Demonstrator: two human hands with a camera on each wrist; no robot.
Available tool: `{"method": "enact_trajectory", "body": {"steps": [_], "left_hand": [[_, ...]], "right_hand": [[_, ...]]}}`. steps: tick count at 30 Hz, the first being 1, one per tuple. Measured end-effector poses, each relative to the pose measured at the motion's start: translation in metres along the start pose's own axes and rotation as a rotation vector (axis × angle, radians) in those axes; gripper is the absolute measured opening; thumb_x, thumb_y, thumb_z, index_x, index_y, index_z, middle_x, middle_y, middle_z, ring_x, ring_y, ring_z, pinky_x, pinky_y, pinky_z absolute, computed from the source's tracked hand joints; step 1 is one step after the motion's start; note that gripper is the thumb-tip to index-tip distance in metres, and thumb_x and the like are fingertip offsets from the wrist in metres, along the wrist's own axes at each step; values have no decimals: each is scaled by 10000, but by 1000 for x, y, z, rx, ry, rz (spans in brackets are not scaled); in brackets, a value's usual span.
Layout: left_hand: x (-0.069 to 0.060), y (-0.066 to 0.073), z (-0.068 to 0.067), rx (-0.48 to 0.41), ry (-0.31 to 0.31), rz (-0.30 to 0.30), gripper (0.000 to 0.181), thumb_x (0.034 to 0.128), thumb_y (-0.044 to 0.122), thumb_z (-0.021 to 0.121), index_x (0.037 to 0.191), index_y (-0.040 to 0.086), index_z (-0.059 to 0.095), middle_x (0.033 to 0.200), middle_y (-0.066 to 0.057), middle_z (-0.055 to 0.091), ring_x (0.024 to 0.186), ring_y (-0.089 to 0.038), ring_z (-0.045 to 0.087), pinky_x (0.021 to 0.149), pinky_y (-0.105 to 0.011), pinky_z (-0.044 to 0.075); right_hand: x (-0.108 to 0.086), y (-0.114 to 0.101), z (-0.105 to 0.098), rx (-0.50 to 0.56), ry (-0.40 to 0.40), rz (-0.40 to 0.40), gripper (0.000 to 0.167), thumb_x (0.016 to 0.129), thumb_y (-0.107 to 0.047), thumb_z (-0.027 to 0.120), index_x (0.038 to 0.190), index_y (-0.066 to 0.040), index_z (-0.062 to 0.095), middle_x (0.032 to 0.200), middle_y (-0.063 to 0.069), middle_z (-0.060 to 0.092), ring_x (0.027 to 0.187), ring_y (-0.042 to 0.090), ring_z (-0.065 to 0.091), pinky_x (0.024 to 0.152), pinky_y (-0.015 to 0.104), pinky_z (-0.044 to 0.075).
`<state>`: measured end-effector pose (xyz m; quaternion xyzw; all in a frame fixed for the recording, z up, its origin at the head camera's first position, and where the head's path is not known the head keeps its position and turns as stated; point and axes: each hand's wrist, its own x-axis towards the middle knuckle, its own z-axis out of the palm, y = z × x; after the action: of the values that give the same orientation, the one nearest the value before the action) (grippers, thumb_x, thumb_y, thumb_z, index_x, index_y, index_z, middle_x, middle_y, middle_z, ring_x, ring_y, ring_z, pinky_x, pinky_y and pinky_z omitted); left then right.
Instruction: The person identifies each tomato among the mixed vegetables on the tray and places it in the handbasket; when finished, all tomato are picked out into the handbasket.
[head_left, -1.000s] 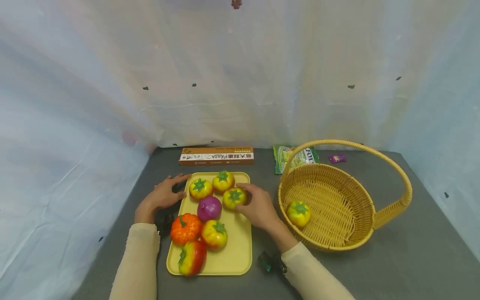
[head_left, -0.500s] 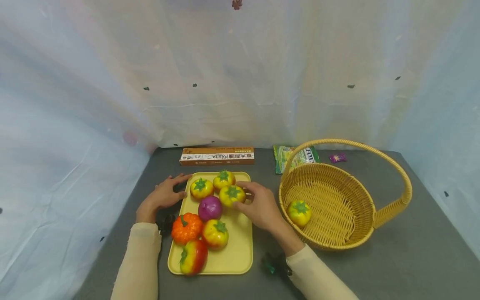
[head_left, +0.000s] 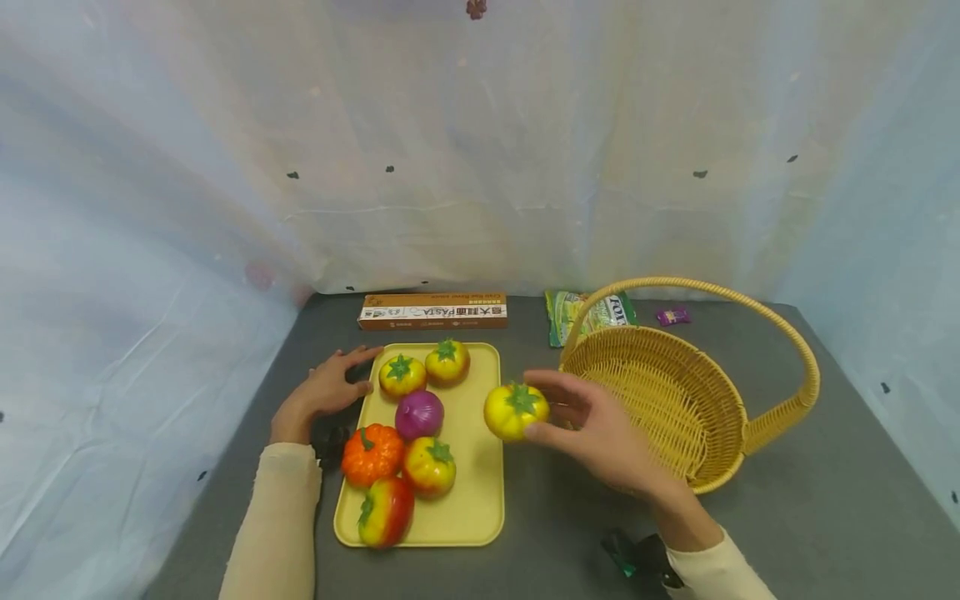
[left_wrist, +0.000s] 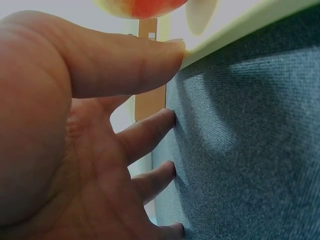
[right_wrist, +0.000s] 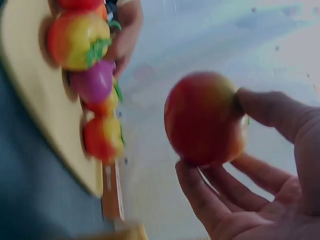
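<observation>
In the head view my right hand holds a yellow-red tomato with a green leafy top, between thumb and fingers. It hangs above the right edge of the yellow tray, left of the wicker basket. The right wrist view shows the red underside of this tomato, clear of any surface. My left hand rests at the tray's left edge, fingers spread. Its thumb touches the rim, and the other fingertips stand on the dark cloth.
On the tray lie several other tomatoes, a purple onion and an orange pumpkin. Behind it lies a pasta box. A green packet and a small purple packet lie behind the basket, whose tall handle arches up.
My right hand has lifted the tomato off the tray and carried it right, toward the basket. It now covers the tomato inside the basket from view. The left hand has stayed put.
</observation>
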<state>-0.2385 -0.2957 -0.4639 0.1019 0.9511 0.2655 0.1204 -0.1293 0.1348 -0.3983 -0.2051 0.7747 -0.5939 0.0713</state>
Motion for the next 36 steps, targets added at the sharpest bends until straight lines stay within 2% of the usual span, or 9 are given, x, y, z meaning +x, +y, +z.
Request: {"method": "enact_trajectory", "body": {"steps": [3, 7, 11, 16, 20, 24, 27, 32, 36], "left_hand": [[0, 1, 0, -2, 0, -4, 677, 1048, 219, 683, 1680, 135, 455, 1746, -304, 324, 1602, -651, 173, 1146, -955, 60], [1, 1, -1, -1, 0, -7, 676, 1048, 216, 679, 1681, 139, 454, 1749, -301, 321, 1607, -647, 169, 1152, -950, 60], [1, 1, -2, 1, 0, -9, 677, 1050, 212, 675, 1682, 135, 448, 1750, -303, 316, 1605, -648, 169, 1157, -946, 60], [0, 1, -1, 6, -1, -9, 677, 1050, 213, 675, 1683, 133, 447, 1747, -305, 320, 1603, -651, 173, 1153, -950, 62], [0, 1, 0, 5, 1, -8, 679, 1048, 213, 677, 1682, 132, 448, 1744, -304, 327, 1603, -650, 174, 1150, -952, 63], [0, 1, -1, 1, 4, -11, 679, 1047, 213, 679, 1681, 134, 450, 1747, -302, 325, 1605, -648, 170, 1152, -950, 63], [0, 2, -1, -2, 3, -11, 677, 1049, 215, 682, 1681, 137, 451, 1747, -300, 325, 1607, -647, 167, 1152, -950, 62], [1, 1, 0, 1, 0, -10, 678, 1051, 220, 684, 1682, 137, 450, 1745, -301, 330, 1605, -647, 170, 1151, -951, 62], [1, 0, 1, 5, 0, -10, 680, 1049, 223, 684, 1681, 137, 451, 1745, -299, 331, 1605, -647, 172, 1153, -949, 63]], "right_hand": [[-21, 6, -23, 9, 13, -12, 529, 975, -87, 828, 1478, -66, 664, 1462, 150, 692, 1288, 204, 727, 1076, 298, 596], [-49, 11, -54, -50, 75, 6, 512, 987, -70, 815, 1477, -50, 665, 1443, 154, 702, 1235, 122, 743, 1024, 254, 614], [-74, 14, -80, -128, 119, 94, 514, 1024, -138, 789, 1515, -100, 646, 1483, 83, 695, 1246, 58, 732, 1002, 226, 613], [-94, 21, -103, -227, 141, 222, 522, 1054, -236, 762, 1551, -160, 621, 1537, 92, 653, 1221, -38, 702, 944, 205, 620], [-99, 27, -113, -251, 127, 285, 555, 1051, -279, 767, 1564, -144, 606, 1554, 164, 633, 1174, -73, 701, 896, 217, 632], [-97, 32, -113, -254, 66, 272, 566, 1037, -253, 784, 1543, -69, 611, 1520, 211, 656, 1166, -36, 725, 894, 232, 641], [-94, 33, -111, -296, 18, 263, 527, 1035, -282, 785, 1502, -79, 649, 1483, 187, 688, 1182, 7, 738, 917, 213, 627], [-88, 33, -108, -327, -21, 273, 490, 1036, -343, 778, 1461, -117, 689, 1458, 127, 715, 1232, 184, 767, 936, 213, 619], [-82, 36, -103, -332, -28, 235, 471, 1030, -297, 790, 1441, -86, 700, 1432, 142, 728, 1227, 300, 774, 931, 225, 629]]}}
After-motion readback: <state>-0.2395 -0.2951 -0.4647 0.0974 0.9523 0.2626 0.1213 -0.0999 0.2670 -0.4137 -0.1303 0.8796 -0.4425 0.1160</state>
